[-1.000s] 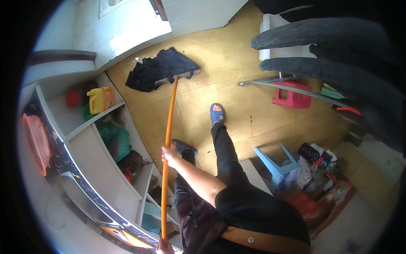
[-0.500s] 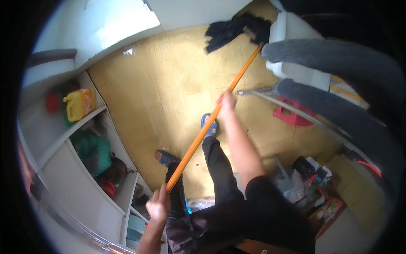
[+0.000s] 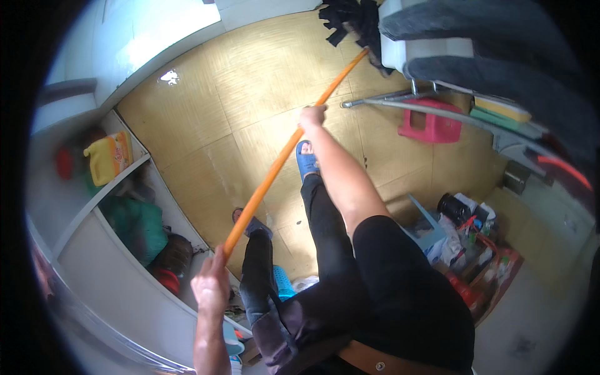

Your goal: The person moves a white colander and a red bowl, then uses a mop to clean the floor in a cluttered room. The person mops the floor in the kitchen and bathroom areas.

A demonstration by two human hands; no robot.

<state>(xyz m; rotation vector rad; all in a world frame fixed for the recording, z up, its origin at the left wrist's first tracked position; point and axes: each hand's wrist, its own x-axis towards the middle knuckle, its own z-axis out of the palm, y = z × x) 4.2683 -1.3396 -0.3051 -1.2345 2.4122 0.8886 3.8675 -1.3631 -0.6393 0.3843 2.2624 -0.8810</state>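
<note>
Both my hands grip a mop by its long orange wooden handle (image 3: 269, 180), which slants from near my left hip up to the far right. My left hand (image 3: 211, 284) is closed round the near end. Farther up, my right hand (image 3: 311, 117) wraps the shaft with the arm stretched out. The mop head (image 3: 350, 22), dark strips of cloth, lies on the tan floor (image 3: 250, 94) beside a white box-like thing, partly cut off by the picture's upper edge. My feet, in blue slippers (image 3: 306, 159), stand below the handle.
A white shelf unit on the left holds a yellow jug (image 3: 109, 157) and a green bag (image 3: 137, 228). To the right are a pink plastic stool (image 3: 431, 122), a metal frame leg (image 3: 381, 97) and dark grey padded shapes (image 3: 475, 75). Assorted clutter (image 3: 469, 237) lies lower right.
The view has shifted, so the floor things sit higher in it. The mop's strips look more bunched against the white box-like thing. Both hands keep their grip on the handle.
</note>
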